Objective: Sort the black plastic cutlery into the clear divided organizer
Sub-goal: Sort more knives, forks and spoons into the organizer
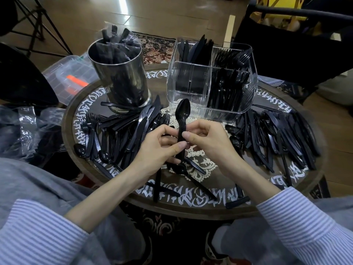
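While upright, spoon (182, 119) pinched between left hand (162, 146), right hand (208, 140)

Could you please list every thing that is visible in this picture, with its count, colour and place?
spoons: a small stack, black, held upright between both hands
clear organizer: one, four compartments, far right of centre; near-left compartment looks empty, the others hold black cutlery
metal cup: one, silver, far left, holds wrapped black cutlery
left pile: many, black, mixed cutlery, left on the table
right pile: many, black, right on the table
round table: one, dark with white script
doily: one, white, table centre
plastic box: one, clear with orange part, far left
left hand: holds the spoon handles
right hand: pinches the spoon handles
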